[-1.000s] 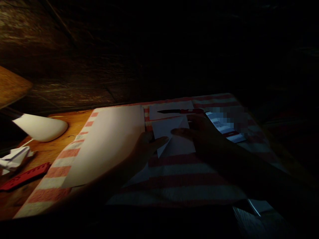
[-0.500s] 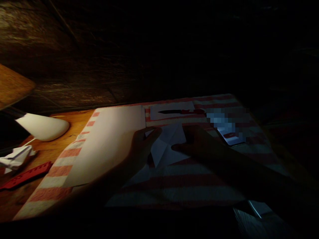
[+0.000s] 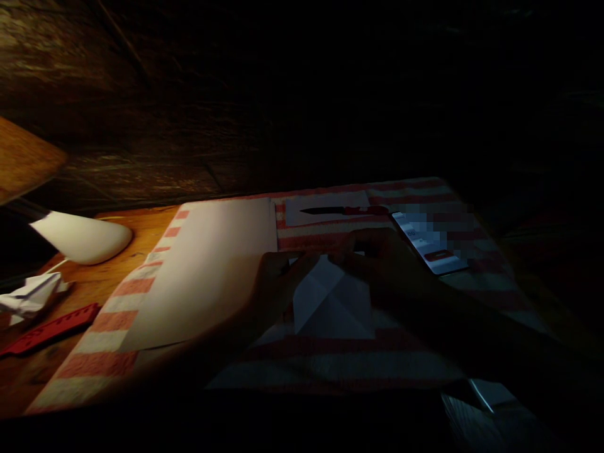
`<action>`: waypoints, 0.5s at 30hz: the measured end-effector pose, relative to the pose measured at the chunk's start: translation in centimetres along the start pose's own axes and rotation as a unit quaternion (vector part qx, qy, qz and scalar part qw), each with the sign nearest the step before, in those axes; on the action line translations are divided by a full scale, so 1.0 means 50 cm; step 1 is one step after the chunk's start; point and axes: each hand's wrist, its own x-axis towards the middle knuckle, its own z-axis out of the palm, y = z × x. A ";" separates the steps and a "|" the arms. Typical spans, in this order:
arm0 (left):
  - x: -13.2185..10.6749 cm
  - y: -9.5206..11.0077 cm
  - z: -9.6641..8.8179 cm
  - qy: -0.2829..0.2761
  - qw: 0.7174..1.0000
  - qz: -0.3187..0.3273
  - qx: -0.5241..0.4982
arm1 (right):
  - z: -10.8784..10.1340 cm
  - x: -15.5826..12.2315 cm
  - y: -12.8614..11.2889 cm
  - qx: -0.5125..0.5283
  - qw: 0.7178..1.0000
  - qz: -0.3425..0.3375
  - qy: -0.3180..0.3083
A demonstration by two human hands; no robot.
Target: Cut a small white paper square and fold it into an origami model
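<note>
A small white folded paper (image 3: 333, 306) with diagonal creases lies on a red-and-white striped cloth (image 3: 330, 362). My left hand (image 3: 274, 286) grips its left top edge, fingers pinched. My right hand (image 3: 384, 264) holds its top right, fingers curled over the fold. Both hands meet at the paper's upper tip. The scene is very dark, so finger detail is faint.
A large white sheet (image 3: 207, 267) lies left of the hands. A knife (image 3: 340, 211) rests on a paper at the far edge, a lit phone (image 3: 429, 242) beside it. On the wooden table (image 3: 123, 242) at left are a white lamp base (image 3: 82, 236), crumpled paper (image 3: 31, 296) and a red ruler (image 3: 47, 328).
The folded paper has been turned and drawn nearer to me. Both hands shifted from its sides to its top edge and now pinch it there.
</note>
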 end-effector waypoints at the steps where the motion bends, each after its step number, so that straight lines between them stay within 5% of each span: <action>1: -0.001 0.004 0.001 -0.002 1.000 0.012 0.011 | 0.002 -0.001 0.001 0.008 1.000 -0.002 -0.001; 7: -0.012 0.016 0.003 -0.013 0.999 0.041 0.014 | 0.013 -0.008 0.007 0.046 0.999 -0.008 0.013; 15: -0.005 -0.013 -0.016 -0.029 0.992 -0.033 -0.114 | -0.008 0.003 -0.006 0.032 0.999 -0.017 0.032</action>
